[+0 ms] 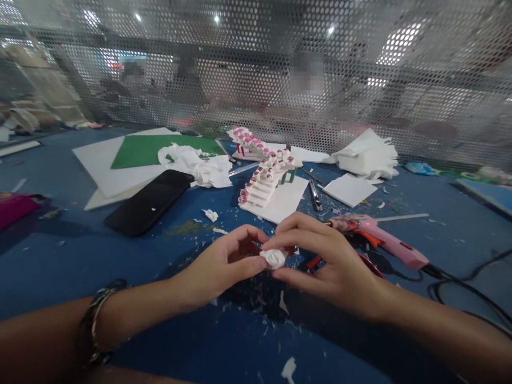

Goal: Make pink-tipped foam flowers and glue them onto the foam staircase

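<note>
A small white paper rose (274, 258), its spiral turned toward me, is held just above the blue table. From the left, my left hand (228, 258) pinches its edge between thumb and fingers. My right hand (324, 256) closes on its other side, fingers over the top and thumb below. Beyond my hands stands a white model staircase (260, 192) lined with pink and dark red-tipped flowers, on a white base (290, 197). A pink glue gun (392, 245) lies right of my right hand, partly hidden by it.
A black phone (150, 202) lies at left, near crumpled tissue (210, 169) and a green sheet (140, 151). A utility knife (315, 195), a white card (350, 190) and a tissue stack (366, 154) are at right. Paper scraps dot the blue table (168, 341). Perforated metal (256, 96) stands behind.
</note>
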`<state>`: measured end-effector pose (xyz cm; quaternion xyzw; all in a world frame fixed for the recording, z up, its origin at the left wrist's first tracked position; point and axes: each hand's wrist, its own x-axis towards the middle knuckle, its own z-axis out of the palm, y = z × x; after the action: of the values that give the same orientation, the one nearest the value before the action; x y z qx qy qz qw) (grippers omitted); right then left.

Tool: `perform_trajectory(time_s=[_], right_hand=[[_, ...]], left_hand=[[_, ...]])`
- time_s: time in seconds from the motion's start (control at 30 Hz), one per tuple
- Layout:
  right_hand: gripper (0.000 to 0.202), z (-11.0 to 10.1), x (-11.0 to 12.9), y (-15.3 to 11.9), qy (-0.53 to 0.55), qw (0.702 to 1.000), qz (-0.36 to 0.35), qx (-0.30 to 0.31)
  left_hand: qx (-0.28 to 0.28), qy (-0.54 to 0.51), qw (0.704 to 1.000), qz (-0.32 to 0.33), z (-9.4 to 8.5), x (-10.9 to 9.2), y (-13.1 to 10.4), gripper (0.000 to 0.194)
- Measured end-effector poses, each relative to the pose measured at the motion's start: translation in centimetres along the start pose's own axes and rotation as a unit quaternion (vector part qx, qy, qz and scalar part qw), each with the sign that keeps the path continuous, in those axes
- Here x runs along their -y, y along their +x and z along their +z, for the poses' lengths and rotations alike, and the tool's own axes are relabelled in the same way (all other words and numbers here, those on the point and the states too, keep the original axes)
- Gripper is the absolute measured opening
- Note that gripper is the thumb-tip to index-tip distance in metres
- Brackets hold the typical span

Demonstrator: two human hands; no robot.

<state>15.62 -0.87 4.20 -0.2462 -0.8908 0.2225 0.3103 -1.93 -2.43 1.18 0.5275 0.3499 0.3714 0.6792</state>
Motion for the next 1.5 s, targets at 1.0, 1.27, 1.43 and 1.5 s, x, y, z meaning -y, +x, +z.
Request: perform_trajectory(time_s=[1.0,1.27,1.43,1.5], right_hand=[[0.014,-0.9,0.4,0.6,0.273,0.932,0.239,-0.011],[0.024,-0.4,0.4,0.2,0.202,0.957,0.207,0.004],[0.037,0.2,0.9,0.0,-0.003,0.999,0.046,0.011],[0.037,0.4,0.8,-0.2,-0.048,0.998,0.024,0.018]], left_hand=[[-0.039,0.065,0.997,0.005,0.1,0.0,0.0,0.015],[-0.011,-0.039,0.999,0.017,-0.1,0.5,0.4,0.034],[0.002,-0.080,0.997,0.007,0.2,0.3,0.4,0.035],[-0.008,-0.061,0.998,0.010,0.3,0.2,0.3,0.030]])
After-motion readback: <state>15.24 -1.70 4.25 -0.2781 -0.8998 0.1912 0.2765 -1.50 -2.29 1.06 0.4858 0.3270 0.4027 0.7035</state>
